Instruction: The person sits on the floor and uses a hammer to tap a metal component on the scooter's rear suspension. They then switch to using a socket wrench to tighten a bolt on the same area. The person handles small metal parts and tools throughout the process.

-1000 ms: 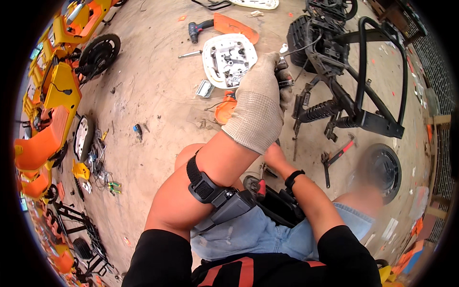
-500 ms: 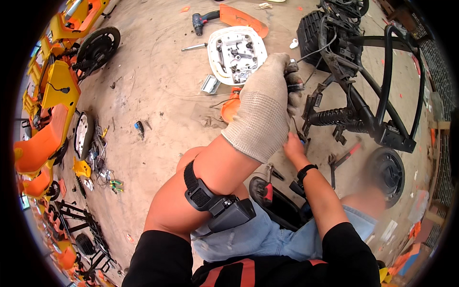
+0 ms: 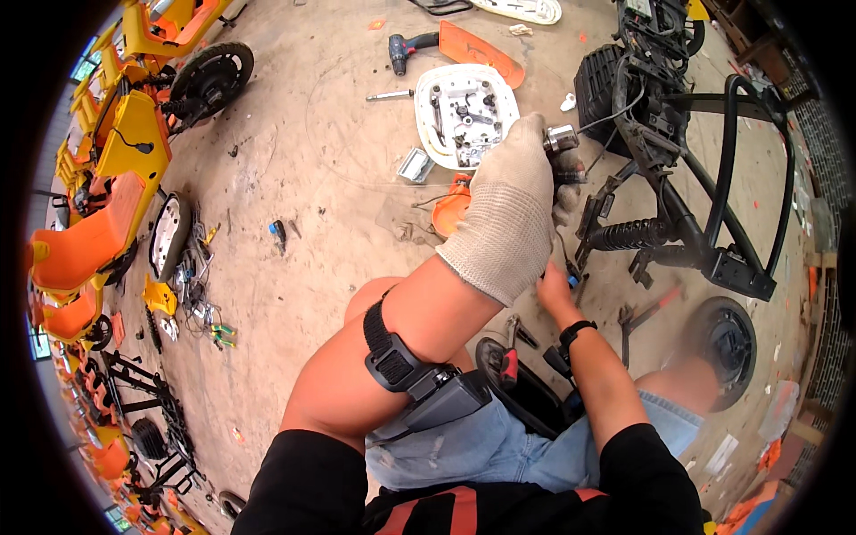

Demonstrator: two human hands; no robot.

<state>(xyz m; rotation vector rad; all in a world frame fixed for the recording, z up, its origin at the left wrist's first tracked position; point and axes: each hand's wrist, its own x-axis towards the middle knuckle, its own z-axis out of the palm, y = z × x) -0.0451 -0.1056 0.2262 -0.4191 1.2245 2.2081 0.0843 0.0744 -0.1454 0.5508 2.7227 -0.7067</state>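
My left hand (image 3: pixel 522 174), in a beige knitted glove, is raised in front of me with its fingers curled round a silver cylindrical metal part (image 3: pixel 561 138). A dark piece shows below that part among the fingers, and a thin cable runs from it toward the frame. Just below, my bare right hand (image 3: pixel 555 292) is closed near a small blue-and-black piece (image 3: pixel 572 280). Its fingers are mostly hidden behind the left wrist, so what they hold cannot be made out.
A white tray (image 3: pixel 428 107) of metal parts lies ahead, beside a drill (image 3: pixel 410 51) and an orange panel (image 3: pixel 481 53). A black vehicle frame (image 3: pixel 704 196) with a spring stands at right, near a wheel (image 3: pixel 720 352). Yellow-and-orange vehicles (image 3: pixel 125 152) line the left.
The whole view has shifted, so floor things sit farther right and lower. The silver cylinder in my left hand has turned and shows more of its side. My right hand stays low beside it.
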